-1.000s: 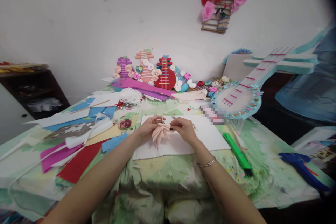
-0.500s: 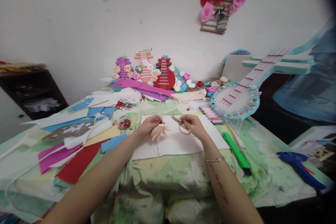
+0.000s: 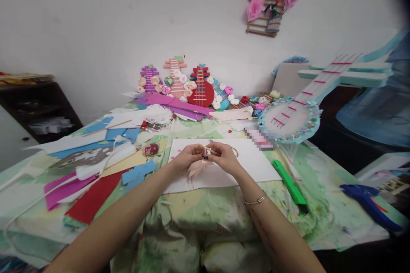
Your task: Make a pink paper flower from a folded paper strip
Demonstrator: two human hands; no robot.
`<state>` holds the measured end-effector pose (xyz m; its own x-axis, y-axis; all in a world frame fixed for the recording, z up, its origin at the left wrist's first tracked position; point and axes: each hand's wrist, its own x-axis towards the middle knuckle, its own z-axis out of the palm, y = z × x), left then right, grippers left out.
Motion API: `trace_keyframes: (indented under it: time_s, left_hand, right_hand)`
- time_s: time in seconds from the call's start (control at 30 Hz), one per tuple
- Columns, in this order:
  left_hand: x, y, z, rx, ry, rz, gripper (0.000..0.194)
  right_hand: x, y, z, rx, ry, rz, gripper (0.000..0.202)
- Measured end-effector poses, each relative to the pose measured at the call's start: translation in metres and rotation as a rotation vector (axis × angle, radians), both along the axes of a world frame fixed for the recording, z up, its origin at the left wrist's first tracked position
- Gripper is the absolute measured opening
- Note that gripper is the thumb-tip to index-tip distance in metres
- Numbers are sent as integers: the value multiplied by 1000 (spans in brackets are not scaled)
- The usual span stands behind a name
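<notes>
My left hand (image 3: 190, 156) is closed in a pinch on a peach pleated paper piece (image 3: 197, 168), whose folds fan out below the fingers. My right hand (image 3: 221, 157) meets it, with thumb and fingers closed on the gathered upper end of the same piece. Both hands are just above a white board (image 3: 256, 166). Behind my right hand shows a pair of scissors with a gold handle (image 3: 235, 152), partly hidden; whether it touches the hand I cannot tell.
A green utility knife (image 3: 290, 187) lies right of the board, and a blue-handled tool (image 3: 368, 204) farther right. Coloured sheets, such as a red one (image 3: 96, 196), cover the left. Decorated lute-shaped crafts (image 3: 201, 89) stand at the back; a large pale-blue one (image 3: 291, 121) leans at right.
My right hand has moved left from the scissors to the peach piece, and its fingers now pinch it beside my left hand. The scissors' handle now shows behind the right hand.
</notes>
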<state>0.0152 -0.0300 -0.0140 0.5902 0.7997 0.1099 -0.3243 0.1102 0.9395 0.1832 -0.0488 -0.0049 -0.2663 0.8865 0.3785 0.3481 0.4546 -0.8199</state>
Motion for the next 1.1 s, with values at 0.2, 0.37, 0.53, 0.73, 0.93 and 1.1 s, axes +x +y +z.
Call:
trace_keyframes:
  time_s: [0.2,0.37,0.53,0.73,0.93,1.1]
  left_hand:
    - [-4,4,-3,24,21,-1,25]
    - [-3,3,-2,28,30,-17,26]
    - [-2,-3,0,5,37,-62,35]
    - [-2,-6,2,1,67,-47,35]
    - [-2,-6,3,-18,71,-41,32]
    - [-3,-8,4,-27,37,-57,29]
  right_hand:
    - [1,-1,2,-23,31,-40,27]
    - [0,-2,2,-7,-9,-55,24]
    - [-2,-2,0,6,-84,-82,19]
    - [-3,-3,1,20,-138,-87,16]
    - [-4,-4,1,26,-129,-81,19]
    - [-4,-3,0,31,-114,-88,17]
